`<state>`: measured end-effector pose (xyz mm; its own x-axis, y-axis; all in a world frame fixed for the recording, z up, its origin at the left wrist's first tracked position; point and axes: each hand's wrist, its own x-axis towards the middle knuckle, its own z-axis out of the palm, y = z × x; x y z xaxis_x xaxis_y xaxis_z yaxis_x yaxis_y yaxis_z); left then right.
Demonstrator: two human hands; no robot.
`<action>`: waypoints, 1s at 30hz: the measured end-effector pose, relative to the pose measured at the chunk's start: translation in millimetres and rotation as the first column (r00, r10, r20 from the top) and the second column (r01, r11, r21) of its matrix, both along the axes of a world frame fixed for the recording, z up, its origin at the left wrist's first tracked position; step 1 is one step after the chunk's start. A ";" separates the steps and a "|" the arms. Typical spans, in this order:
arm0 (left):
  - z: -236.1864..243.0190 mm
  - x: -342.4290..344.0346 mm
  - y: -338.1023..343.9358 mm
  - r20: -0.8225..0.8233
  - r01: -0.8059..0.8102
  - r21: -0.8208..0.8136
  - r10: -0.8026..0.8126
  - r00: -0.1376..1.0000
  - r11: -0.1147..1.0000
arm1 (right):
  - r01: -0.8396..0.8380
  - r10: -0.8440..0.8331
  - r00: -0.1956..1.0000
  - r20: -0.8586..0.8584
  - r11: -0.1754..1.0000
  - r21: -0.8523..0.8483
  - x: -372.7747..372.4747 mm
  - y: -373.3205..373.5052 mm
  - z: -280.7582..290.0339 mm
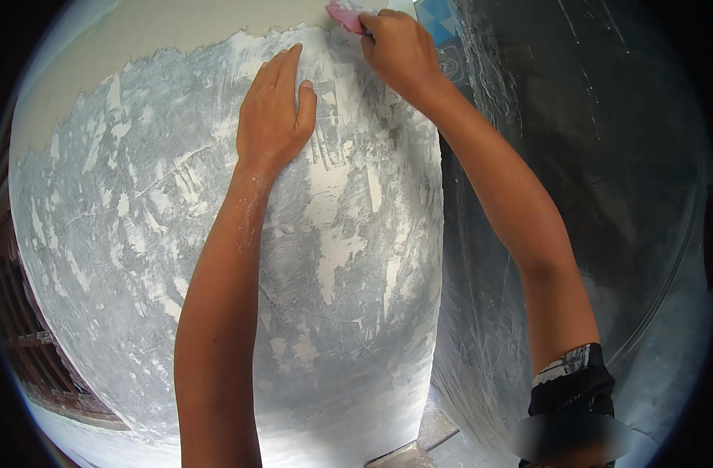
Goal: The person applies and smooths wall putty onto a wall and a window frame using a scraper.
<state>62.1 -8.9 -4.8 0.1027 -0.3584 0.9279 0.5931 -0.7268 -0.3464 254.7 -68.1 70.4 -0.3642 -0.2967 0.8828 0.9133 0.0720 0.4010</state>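
A grey wall (138, 257), patched with white plaster, fills the middle of the view. My left hand (272, 117) lies flat on it, fingers stretched upward and thumb apart, holding nothing. Higher up and to the right, my right hand (403, 53) is closed on a small pink pad (345, 15) smeared with white. The pad is against the wall near its right edge, just where the smooth cream coat (177, 23) meets the rough grey; its far part is cut off by the frame, and its exact kind is unclear. White dust marks my left forearm.
Dark plastic sheeting (606, 156) with white streaks covers the right side, beyond the wall's edge. A blue patterned panel (438, 19) sits beside my right hand. At the lower left is a brown slatted frame (48, 359). Floor tiles (434, 429) show at the bottom.
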 end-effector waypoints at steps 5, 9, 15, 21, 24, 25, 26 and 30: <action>1.9 7.2 -0.7 -0.009 0.031 -0.007 -0.031 0.999 0.999 | 0.068 -0.071 0.997 -0.042 0.996 -0.060 25.1 17.3 21.6; -0.4 -9.0 -0.7 0.004 0.021 -0.005 -0.021 1.000 1.000 | 0.151 -0.146 0.986 0.086 0.988 -0.046 -6.1 23.0 -34.3; 1.1 4.4 -1.5 0.010 0.012 -0.002 -0.012 1.000 1.000 | -0.027 0.026 0.997 -0.073 0.999 -0.023 22.6 -1.7 33.4; 0.2 -1.6 3.7 0.021 0.003 -0.016 -0.003 1.000 1.000 | 0.196 -0.207 0.977 -0.047 0.965 -0.177 24.1 14.3 -5.1; -1.2 -6.9 3.3 0.025 -0.018 0.001 0.018 1.000 1.000 | 0.052 -0.055 0.998 -0.013 0.981 -0.185 6.5 2.4 -33.4; -1.3 -2.4 2.7 0.014 -0.024 0.018 0.024 1.000 1.000 | 0.062 -0.065 0.998 -0.015 0.982 -0.181 10.8 -2.3 -23.4; -0.6 1.2 1.9 0.013 -0.016 0.021 0.015 1.000 1.000 | 0.041 -0.054 0.996 -0.078 0.986 -0.161 16.6 -5.0 -4.2; 0.1 6.0 -0.6 0.016 0.019 -0.019 -0.018 1.000 1.000 | -0.075 0.054 0.961 -0.272 0.995 -0.070 40.5 9.3 63.4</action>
<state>68.2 -9.5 -4.7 0.0812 -0.3426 0.9360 0.5849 -0.7440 -0.3231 295.2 -58.7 133.8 -0.0921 -0.2372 0.9671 0.9790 0.1557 0.1315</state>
